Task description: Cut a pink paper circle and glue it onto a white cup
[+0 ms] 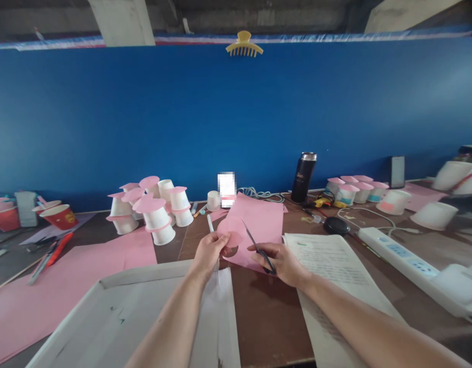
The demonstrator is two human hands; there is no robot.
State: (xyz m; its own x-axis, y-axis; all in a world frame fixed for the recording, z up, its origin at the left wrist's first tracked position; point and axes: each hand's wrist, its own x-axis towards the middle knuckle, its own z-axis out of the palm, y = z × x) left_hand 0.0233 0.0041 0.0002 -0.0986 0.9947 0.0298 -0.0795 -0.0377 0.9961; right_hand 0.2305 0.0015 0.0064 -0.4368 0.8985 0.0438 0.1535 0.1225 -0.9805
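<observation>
A big blue wall (236,112) stands behind the brown table (272,322), and a pink sheet (268,220) of paper is on the table near the middle. The right hand (284,263) grips the dark scissors (252,236) over the sheet. The left hand (207,255) pinches a small pink circle (236,230) of paper, just beside the scissors' tips and above the sheet.
</observation>
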